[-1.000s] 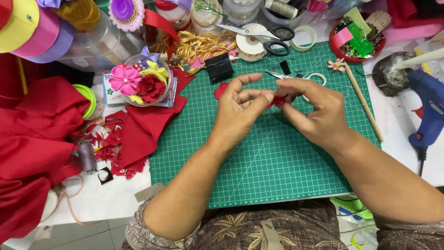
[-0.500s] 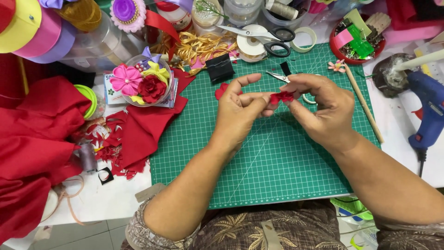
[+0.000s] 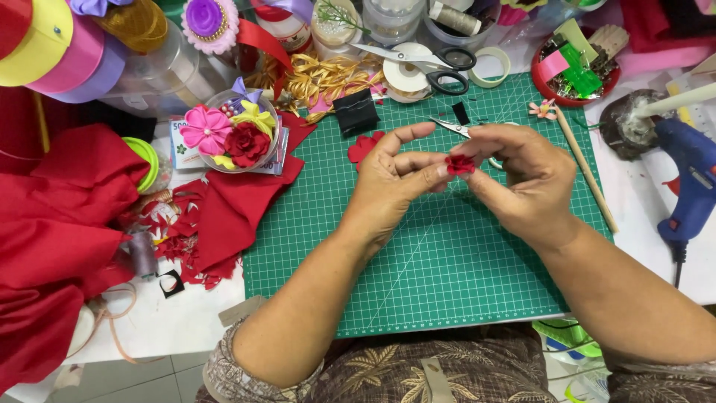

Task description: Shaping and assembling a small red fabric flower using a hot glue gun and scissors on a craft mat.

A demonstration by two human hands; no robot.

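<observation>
Covering the table [image 3: 186, 328]; green cutting mat [image 3: 447, 276]

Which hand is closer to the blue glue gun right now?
Right. The right hand is over the green cutting mat, just left of the blue glue gun; the left hand sits farther left, both pinching the small red fabric piece.

Seen from above, a left hand [image 3: 391, 179] and right hand [image 3: 522, 179] pinch a small red fabric flower [image 3: 460, 164] between their fingertips over a green cutting mat [image 3: 418, 276]. Red cloth [image 3: 67, 224] lies left; a blue glue gun [image 3: 690, 179] lies right; scissors [image 3: 432, 63] lie at the top.
</observation>
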